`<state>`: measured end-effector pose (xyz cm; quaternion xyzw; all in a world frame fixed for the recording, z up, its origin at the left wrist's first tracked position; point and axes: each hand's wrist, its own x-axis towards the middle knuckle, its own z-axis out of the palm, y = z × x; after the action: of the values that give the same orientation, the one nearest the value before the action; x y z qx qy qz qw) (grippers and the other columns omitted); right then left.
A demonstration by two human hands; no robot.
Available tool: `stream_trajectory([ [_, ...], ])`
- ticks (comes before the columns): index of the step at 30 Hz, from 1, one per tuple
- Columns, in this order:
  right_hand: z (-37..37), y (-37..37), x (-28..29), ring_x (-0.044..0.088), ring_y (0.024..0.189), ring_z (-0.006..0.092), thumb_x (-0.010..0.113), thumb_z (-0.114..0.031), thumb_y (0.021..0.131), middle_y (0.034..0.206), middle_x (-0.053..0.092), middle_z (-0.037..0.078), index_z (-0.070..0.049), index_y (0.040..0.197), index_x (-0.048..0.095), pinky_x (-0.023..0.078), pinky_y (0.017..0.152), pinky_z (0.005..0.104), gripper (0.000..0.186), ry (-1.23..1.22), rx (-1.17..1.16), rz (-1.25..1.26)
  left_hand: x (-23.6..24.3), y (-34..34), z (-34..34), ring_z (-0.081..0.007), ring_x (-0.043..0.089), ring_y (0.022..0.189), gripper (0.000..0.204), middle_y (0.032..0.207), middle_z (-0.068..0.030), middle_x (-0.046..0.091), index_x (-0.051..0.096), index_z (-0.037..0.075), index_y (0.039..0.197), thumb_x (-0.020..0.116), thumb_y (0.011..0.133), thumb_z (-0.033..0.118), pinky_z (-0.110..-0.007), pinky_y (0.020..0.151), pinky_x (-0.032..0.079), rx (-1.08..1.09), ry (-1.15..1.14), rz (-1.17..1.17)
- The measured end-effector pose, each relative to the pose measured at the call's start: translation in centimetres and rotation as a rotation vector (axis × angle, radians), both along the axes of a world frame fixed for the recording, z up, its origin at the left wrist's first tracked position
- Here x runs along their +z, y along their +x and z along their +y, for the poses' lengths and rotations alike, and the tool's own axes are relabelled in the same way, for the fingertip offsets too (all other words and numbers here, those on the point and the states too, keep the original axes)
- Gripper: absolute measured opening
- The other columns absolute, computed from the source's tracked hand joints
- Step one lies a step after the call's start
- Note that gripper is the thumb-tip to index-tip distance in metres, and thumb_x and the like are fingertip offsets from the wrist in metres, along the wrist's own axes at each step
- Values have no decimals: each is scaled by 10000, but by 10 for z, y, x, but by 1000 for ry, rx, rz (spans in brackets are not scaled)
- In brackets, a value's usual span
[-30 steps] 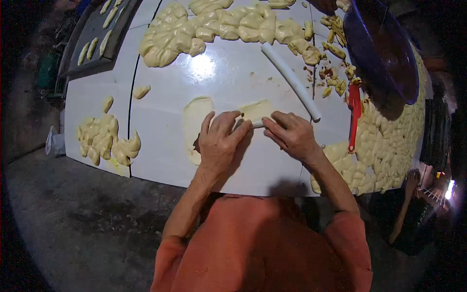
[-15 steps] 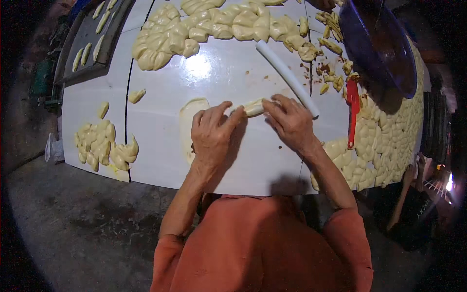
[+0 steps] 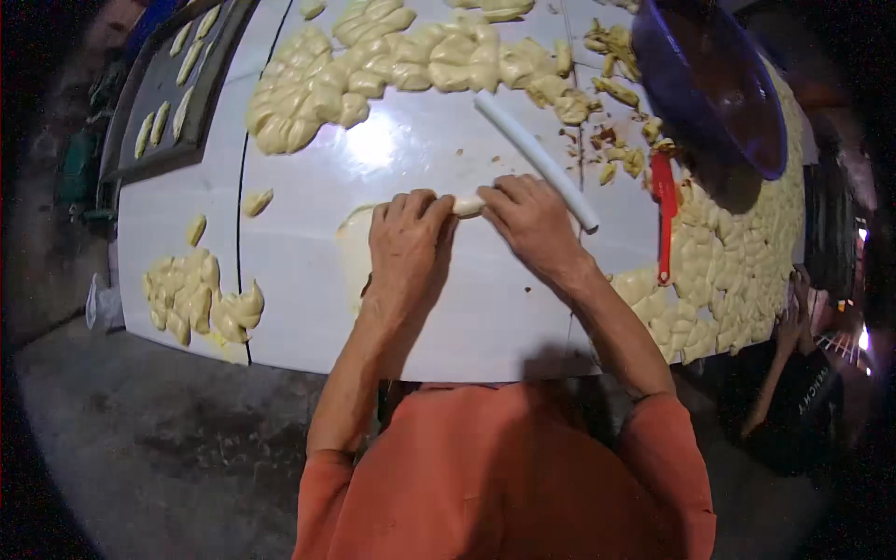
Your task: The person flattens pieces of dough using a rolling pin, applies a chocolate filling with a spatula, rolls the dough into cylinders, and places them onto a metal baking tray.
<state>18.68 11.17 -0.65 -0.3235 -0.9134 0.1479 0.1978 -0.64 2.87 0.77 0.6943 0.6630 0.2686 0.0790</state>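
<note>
Between my two hands lies a short pale dough roll [image 3: 469, 205] on the white tabletop. My left hand [image 3: 403, 238] has its fingers curled down over the roll's left end. My right hand [image 3: 532, 222] is closed over the other end, so both ends are hidden. A thin, flat dough sheet [image 3: 355, 245] lies partly under my left hand and wrist. Just beyond my right hand, a white rolling pin [image 3: 537, 161] rests at a slant on the table.
Dough lumps [image 3: 411, 61] spread along the far side, with a smaller dough pile [image 3: 191, 289] at left. A tray [image 3: 168, 103] holds shaped pieces. At right are a purple basin [image 3: 709, 103], a red-handled tool [image 3: 665, 219], many dough pieces [image 3: 728, 271] and another person's arm [image 3: 775, 373].
My fingers have curled in and my hands have drawn slightly closer together. The dough between them looks shorter and more rounded. The whole view has shifted slightly.
</note>
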Motion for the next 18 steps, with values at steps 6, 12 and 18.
stream_trajectory([
  [6,1,20,19,654,883,351,692,-155,873,931,632,134,-42,1004,670,533,809,474,175,-266,124,106,24,-8,-4,-315,656,906,196,941,-87,695,703,118,1035,749,846,137,-453,897,446,-181,-149,-47],
  [12,-32,52,17,652,921,303,725,-236,893,921,631,77,-97,1059,699,529,764,432,219,-214,128,6,0,19,-45,-238,651,1037,364,1109,-60,700,718,119,1223,778,867,162,-458,955,429,-173,-141,-53],
  [18,64,69,43,717,939,383,713,-307,931,1043,748,176,-27,1103,742,560,827,454,329,-306,-631,98,30,8,-50,-270,648,1132,412,1198,-96,714,698,83,1264,793,868,143,-488,1022,410,-48,-176,-70],
])
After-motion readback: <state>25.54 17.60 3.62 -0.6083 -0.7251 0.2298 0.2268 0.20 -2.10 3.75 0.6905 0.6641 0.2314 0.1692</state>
